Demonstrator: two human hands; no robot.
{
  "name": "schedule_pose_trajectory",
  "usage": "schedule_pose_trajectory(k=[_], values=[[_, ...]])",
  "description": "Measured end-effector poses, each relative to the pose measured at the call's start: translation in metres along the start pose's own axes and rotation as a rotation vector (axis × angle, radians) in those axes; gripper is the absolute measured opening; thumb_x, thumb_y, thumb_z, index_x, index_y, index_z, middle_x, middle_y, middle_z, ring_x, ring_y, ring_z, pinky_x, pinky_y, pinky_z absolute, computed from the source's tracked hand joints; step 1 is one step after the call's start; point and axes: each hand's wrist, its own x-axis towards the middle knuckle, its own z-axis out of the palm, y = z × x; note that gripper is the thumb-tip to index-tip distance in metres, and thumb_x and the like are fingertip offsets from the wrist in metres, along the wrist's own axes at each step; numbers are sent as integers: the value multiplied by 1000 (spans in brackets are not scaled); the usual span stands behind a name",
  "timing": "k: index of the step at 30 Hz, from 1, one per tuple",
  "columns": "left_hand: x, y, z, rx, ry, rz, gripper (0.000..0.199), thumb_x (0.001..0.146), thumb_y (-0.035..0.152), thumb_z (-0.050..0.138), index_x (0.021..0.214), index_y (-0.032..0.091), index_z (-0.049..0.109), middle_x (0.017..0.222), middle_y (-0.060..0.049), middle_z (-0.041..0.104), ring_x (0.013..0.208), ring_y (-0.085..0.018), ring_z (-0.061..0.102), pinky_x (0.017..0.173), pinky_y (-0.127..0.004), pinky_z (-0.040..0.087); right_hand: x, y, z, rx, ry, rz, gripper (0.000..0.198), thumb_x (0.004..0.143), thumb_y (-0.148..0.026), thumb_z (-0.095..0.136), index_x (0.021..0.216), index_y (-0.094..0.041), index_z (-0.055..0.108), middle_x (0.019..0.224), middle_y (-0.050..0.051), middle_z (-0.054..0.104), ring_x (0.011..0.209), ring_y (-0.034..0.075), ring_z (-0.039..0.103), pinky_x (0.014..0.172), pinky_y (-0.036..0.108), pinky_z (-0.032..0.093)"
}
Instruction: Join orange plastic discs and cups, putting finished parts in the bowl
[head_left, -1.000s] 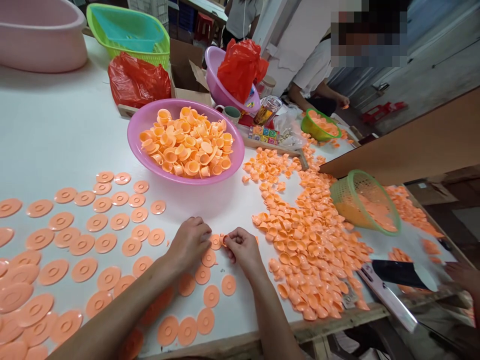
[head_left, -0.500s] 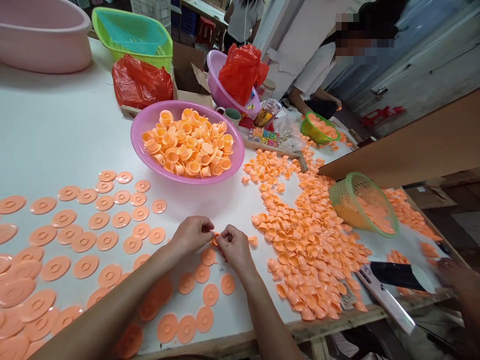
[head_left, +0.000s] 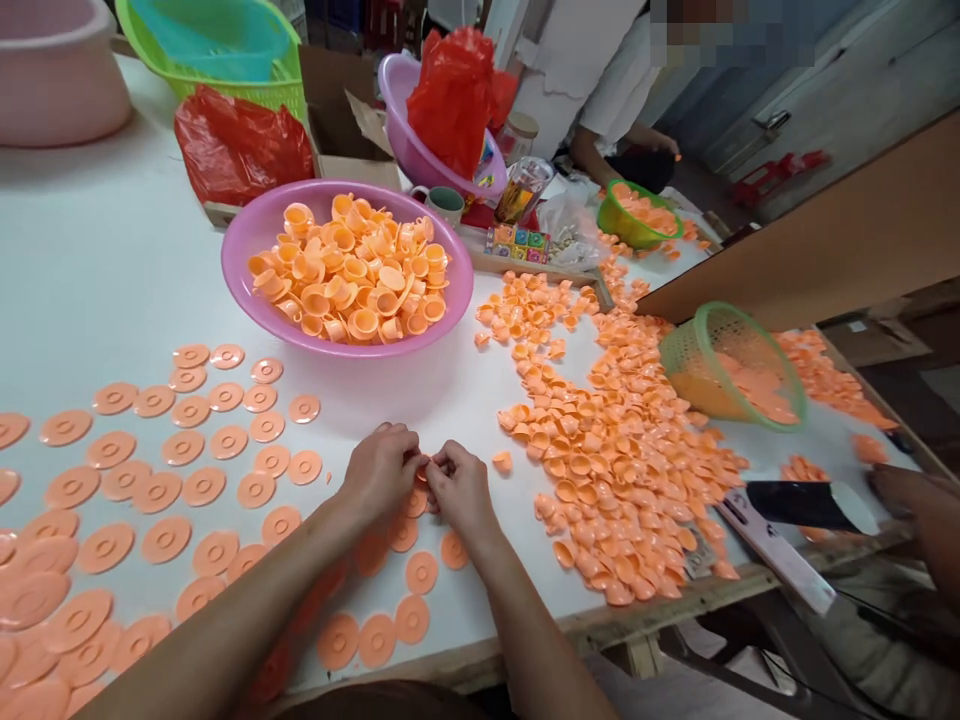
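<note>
My left hand [head_left: 381, 468] and my right hand [head_left: 459, 485] meet above the white table, fingertips pinched together on a small orange plastic piece [head_left: 422, 472]. Fingers cover most of that piece, so I cannot tell whether it is a toy cup or a saucer. Orange toy saucers [head_left: 227, 442] lie spread flat to the left and below my hands. One loose toy cup [head_left: 502, 462] rests just right of my right hand, beside a large heap of toy cups [head_left: 600, 480]. Beyond my hands, a pink basin [head_left: 244, 270] holds many cups, several visibly joined to saucers.
A green mesh basket [head_left: 686, 375] lies tilted at the right, near a phone [head_left: 780, 550] at the table edge. Another person's hand [head_left: 900, 490] is at the far right. Red bags [head_left: 244, 150], a mug [head_left: 445, 204] and a green bowl [head_left: 637, 230] stand farther back.
The view has shifted slightly, moving the basin and bags left and up in the picture. Both hands stay together, pinching the small orange piece.
</note>
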Motion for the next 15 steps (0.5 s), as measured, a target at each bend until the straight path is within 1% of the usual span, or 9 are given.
schedule_pose_trajectory(k=[2,3,4,5,6,8,10,13,15], values=[[1,2,-4,-47,-6,-17,13,79,20,62,66,20,61,72,-2,63,77,-19,58,66,-29,44,-3,0,-1,-17,-18,-37,15,82,-28,54,69,-23,47,50,-6,53,40,13,52,36,22,41],[0,4,-7,-72,-5,-20,5,78,23,65,74,20,66,75,-2,66,75,-18,61,65,-29,47,-6,0,-1,-25,-3,-97,14,83,-28,54,72,-22,50,54,-5,56,44,13,54,39,22,43],[-3,6,-11,-116,-15,-20,9,78,26,67,84,19,69,80,-2,69,75,-18,64,66,-28,49,-10,0,-1,-32,27,-177,12,86,-28,53,75,-22,53,60,-3,60,49,14,57,43,23,46],[-8,8,-14,-188,-34,-20,18,79,30,68,92,19,70,85,-3,71,77,-18,66,67,-28,52,-15,0,0,-38,66,-269,11,88,-28,53,80,-21,56,67,0,64,56,15,60,48,23,48],[-15,10,-17,-286,-54,-24,23,79,34,69,97,19,71,88,-4,73,80,-18,68,70,-28,54,-20,0,1,-48,113,-360,10,89,-27,52,85,-21,58,74,1,65,64,15,62,54,24,50],[-31,13,-20,-513,-71,-27,26,79,37,70,98,19,72,93,-4,75,88,-20,70,78,-29,55,-31,-1,4,-71,214,-504,8,90,-23,53,94,-21,59,84,3,65,73,16,63,64,26,52],[-45,15,-21,-681,-35,-15,24,78,35,72,97,20,73,98,-4,76,95,-21,70,86,-31,55,-39,-5,7,-93,281,-591,16,89,-18,52,103,-21,59,91,4,63,77,16,61,68,27,53],[-59,19,-20,-696,37,39,21,80,33,71,99,23,73,101,-3,75,97,-21,69,89,-32,54,-45,-14,11,-117,287,-683,25,88,-12,47,108,-22,60,98,5,61,82,16,60,70,28,53],[-64,22,-17,-629,94,91,20,83,32,68,101,24,71,101,-2,74,96,-20,68,87,-31,53,-46,-17,13,-132,305,-716,28,86,-7,43,103,-21,60,92,4,58,80,17,59,68,28,52]])
